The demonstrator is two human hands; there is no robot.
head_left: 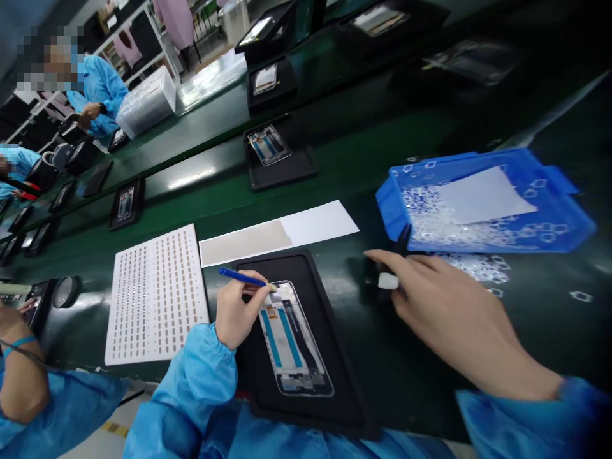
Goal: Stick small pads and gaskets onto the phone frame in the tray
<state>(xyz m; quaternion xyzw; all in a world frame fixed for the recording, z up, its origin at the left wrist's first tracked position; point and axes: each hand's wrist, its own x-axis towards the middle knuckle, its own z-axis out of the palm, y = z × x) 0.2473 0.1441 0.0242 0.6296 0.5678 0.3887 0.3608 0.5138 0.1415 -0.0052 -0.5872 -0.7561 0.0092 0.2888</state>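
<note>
My left hand (241, 309) is closed around a blue pen-like stick (239, 275), its tip over the top end of an opened phone body (296, 344). The phone body, with two blue strips along it, lies in a black tray (329, 357). To the right, my right hand (449, 312) is closed on a dark slim tool (404, 238), blurred and partly hidden by the fingers. A small white piece (388, 280) shows between its index finger and thumb; how it is held is unclear. The hand is just in front of a blue bin (564, 191).
Small clear frame-like pieces (478, 266) lie in and before the bin. A white board with rows of small parts (153, 299) and a paper strip (325, 220) lie beyond the tray. More trays with phone bodies (270, 145) stand behind. A co-worker's arm (21, 382) is at left.
</note>
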